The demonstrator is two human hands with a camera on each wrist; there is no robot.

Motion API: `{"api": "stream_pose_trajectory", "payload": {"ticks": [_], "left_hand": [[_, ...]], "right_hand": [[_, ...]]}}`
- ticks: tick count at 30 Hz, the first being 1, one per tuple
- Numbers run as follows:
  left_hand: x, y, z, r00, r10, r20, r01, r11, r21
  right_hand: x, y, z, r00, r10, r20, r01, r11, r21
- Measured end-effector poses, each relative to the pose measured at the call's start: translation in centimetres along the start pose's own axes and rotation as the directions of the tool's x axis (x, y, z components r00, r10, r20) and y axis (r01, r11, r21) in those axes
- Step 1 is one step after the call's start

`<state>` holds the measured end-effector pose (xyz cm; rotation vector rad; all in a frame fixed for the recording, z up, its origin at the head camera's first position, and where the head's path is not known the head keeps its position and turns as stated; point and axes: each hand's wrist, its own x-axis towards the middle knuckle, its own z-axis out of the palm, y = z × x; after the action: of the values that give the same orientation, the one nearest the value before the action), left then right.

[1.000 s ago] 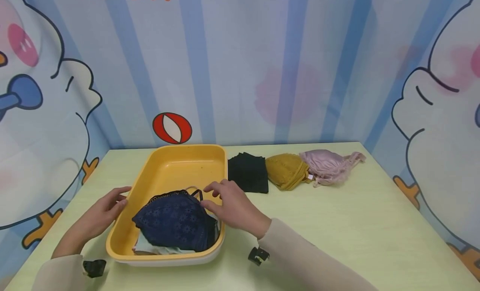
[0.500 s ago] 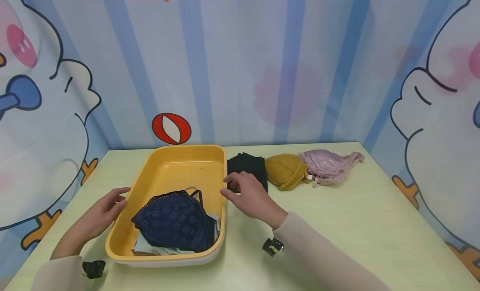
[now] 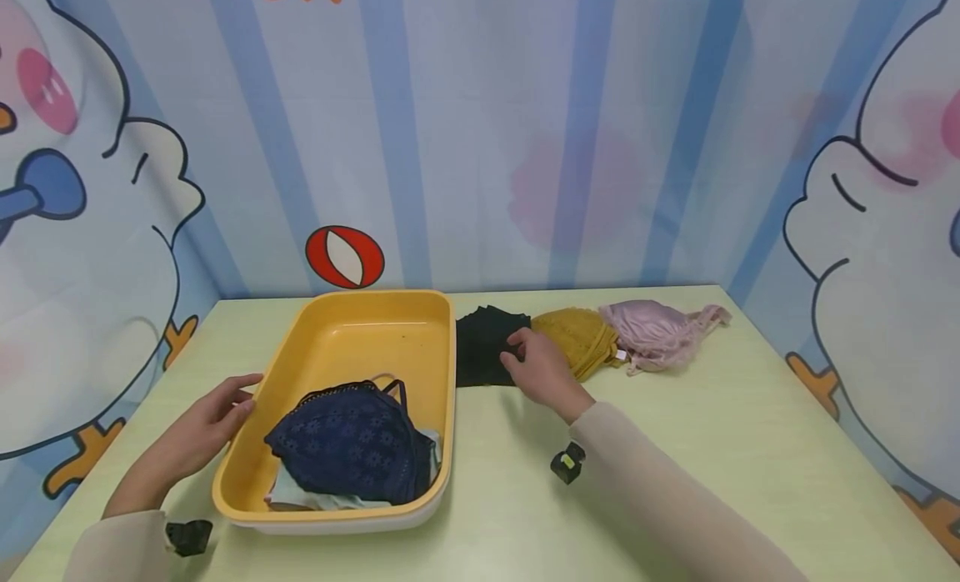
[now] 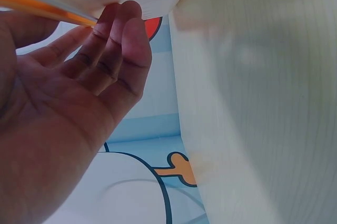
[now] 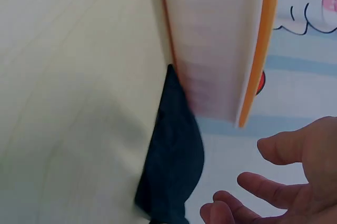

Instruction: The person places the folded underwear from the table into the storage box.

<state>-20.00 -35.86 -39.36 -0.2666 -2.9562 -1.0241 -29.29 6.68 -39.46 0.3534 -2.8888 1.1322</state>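
My left hand (image 3: 210, 419) rests against the left side of the yellow-rimmed tub (image 3: 341, 309), its relaxed fingertips at the wall in the left wrist view. In the tub's near half lies a folded navy lace bra (image 3: 345, 444) on top of pale folded cloth (image 3: 322, 499). My right hand (image 3: 546, 372) is over the right part of a folded black garment (image 3: 483, 348), thumb and fingers apart with nothing between them. In the right wrist view the black garment (image 5: 171, 150) lies beside the tub, just off the fingers (image 5: 274, 190).
Right of the black garment lie a mustard bra (image 3: 573, 336) and a mauve bra (image 3: 656, 332), along the back of the pale table (image 3: 712, 449). A striped cartoon backdrop (image 3: 480, 148) stands behind the table's back edge.
My right hand has left the navy bra, crossed the tub's right rim and moved right to the black garment. The left hand and the tub have stayed in place.
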Motion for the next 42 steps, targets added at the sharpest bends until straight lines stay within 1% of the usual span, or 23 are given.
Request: {"api": "stream_pose_trajectory", "payload": {"ticks": [4,8,12,15,21,23,26,30,37,40,42], "left_hand": [[0.0,0.0,0.0,1.000,-0.019,0.004,0.019,1.000,-0.003],[0.0,0.0,-0.1,0.999,-0.037,0.006,0.037,0.999,0.001],[0.1,0.0,-0.2,0.999,-0.044,0.006,0.043,0.999,0.009],[0.2,0.0,-0.1,0.999,-0.041,0.001,0.041,0.999,0.016],[0.3,0.0,-0.1,1.000,-0.030,-0.002,0.030,0.999,0.017],[0.3,-0.1,-0.1,1.000,-0.030,0.001,0.030,0.999,0.016],[0.2,-0.1,-0.1,0.999,-0.033,0.002,0.033,0.999,0.016],[0.2,-0.2,-0.1,0.999,-0.035,0.000,0.035,0.999,0.020],[0.1,-0.1,0.0,0.999,-0.035,-0.005,0.036,0.999,0.022],[0.1,-0.1,0.0,0.999,-0.033,-0.004,0.033,0.999,0.020],[0.1,-0.1,-0.1,0.999,-0.035,-0.001,0.035,0.999,0.018]], "right_hand": [[0.7,0.8,0.3,1.000,0.012,-0.009,-0.012,1.000,0.003],[1.2,0.9,0.4,1.000,0.022,-0.014,-0.022,1.000,0.008],[1.9,0.8,0.5,0.999,0.036,-0.003,-0.036,0.999,-0.005],[2.4,0.8,0.6,0.998,0.064,0.018,-0.064,0.998,-0.022],[3.2,0.9,0.9,0.984,0.163,0.066,-0.163,0.987,-0.012],[3.5,0.9,1.1,0.981,0.179,0.076,-0.178,0.984,-0.012],[3.8,1.1,1.4,0.981,0.179,0.079,-0.179,0.984,-0.008],[4.2,1.2,1.8,0.981,0.184,0.063,-0.185,0.983,0.015],[4.5,1.2,2.2,0.974,0.227,0.017,-0.228,0.971,0.071],[4.6,1.4,2.3,0.975,0.224,-0.010,-0.222,0.970,0.095],[4.6,1.4,2.4,0.978,0.207,-0.025,-0.203,0.973,0.111]]}}
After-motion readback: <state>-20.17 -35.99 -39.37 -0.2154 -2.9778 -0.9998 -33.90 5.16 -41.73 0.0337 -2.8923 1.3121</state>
